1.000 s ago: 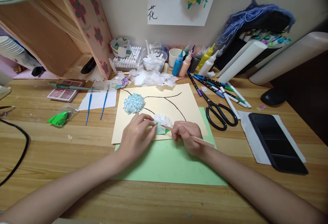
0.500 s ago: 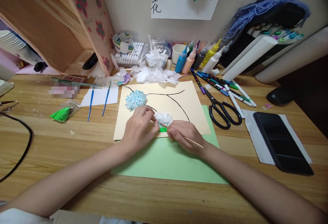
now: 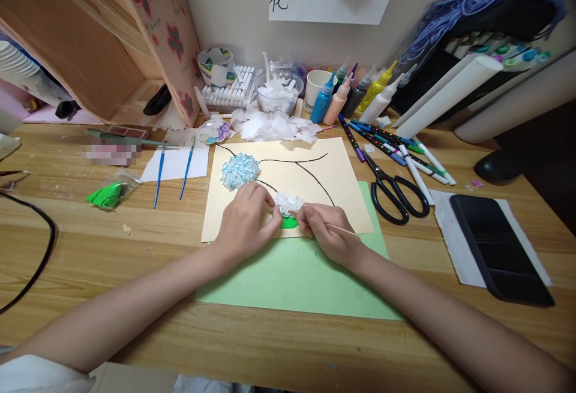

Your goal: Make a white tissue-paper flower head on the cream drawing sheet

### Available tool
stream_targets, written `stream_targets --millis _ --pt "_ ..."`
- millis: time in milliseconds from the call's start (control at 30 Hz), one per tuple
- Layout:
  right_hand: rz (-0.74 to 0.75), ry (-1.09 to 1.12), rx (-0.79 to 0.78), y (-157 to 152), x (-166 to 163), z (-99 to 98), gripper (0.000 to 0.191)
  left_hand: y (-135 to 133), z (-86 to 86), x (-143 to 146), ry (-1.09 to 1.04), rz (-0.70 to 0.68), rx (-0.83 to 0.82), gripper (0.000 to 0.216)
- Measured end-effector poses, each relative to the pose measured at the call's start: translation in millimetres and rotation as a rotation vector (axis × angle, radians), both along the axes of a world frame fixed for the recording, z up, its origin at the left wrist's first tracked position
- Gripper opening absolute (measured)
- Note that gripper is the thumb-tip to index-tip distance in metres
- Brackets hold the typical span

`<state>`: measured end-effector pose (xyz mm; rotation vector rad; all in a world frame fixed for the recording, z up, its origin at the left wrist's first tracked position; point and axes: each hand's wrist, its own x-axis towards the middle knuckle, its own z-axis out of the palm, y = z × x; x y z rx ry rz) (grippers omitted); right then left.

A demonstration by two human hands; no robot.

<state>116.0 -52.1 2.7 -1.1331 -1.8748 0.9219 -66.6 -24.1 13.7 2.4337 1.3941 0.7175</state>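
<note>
Cream paper [image 3: 355,201] with dark curved lines lies on the desk. At its left is a round blue-and-white ruffled flower [image 3: 240,171]. A white paper-petal flower [image 3: 289,202] sits near the paper's front edge, with a bright green base [image 3: 289,223]. My left hand [image 3: 245,219] rests on the paper, its thumb and forefinger bent together at the white flower's left side; what they pinch, if anything, is hidden. My right hand [image 3: 330,231] grips a thin wooden stick [image 3: 342,230], whose tip points at the white flower's lower right.
A green sheet [image 3: 292,279] lies under the cream paper. Black scissors [image 3: 390,194], several markers [image 3: 396,150] and a black phone-like slab [image 3: 499,243] are at right. White paper scraps [image 3: 276,124] and glue bottles [image 3: 321,102] stand behind. Paintbrushes [image 3: 159,177] and a green clay bag [image 3: 110,194] lie left.
The view has shifted slightly. My right hand has moved a little, and the stick's tip sits higher, closer to the petals. My left hand stays by the white flower.
</note>
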Motion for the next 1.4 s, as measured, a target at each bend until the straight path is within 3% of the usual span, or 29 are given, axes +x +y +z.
stream_targets --millis 467,733,1000,1167,1400 --pt "0.019 -0.015 0.079 -0.5 -0.6 0.8 0.040 0.5 -0.7 -1.3 -0.069 0.045 -0.117 0.009" --pt "-0.107 0.018 -0.038 1.5 -6.9 3.0 0.043 -0.7 0.2 -1.3 -0.087 0.037 -0.109 0.010" --pt "-0.099 0.155 -0.027 -4.0 -2.6 -5.5 0.044 -0.7 0.1 -3.2 -0.106 0.048 -0.114 0.010" --pt "-0.011 0.111 0.012 -2.0 -3.5 -4.5 0.043 -0.7 -1.0 -3.7 -0.093 0.048 -0.111 0.012" --pt "-0.033 0.178 -0.160 0.5 -3.8 -4.4 0.042 -0.4 -2.7 -3.0 -0.081 0.043 -0.114 0.013"
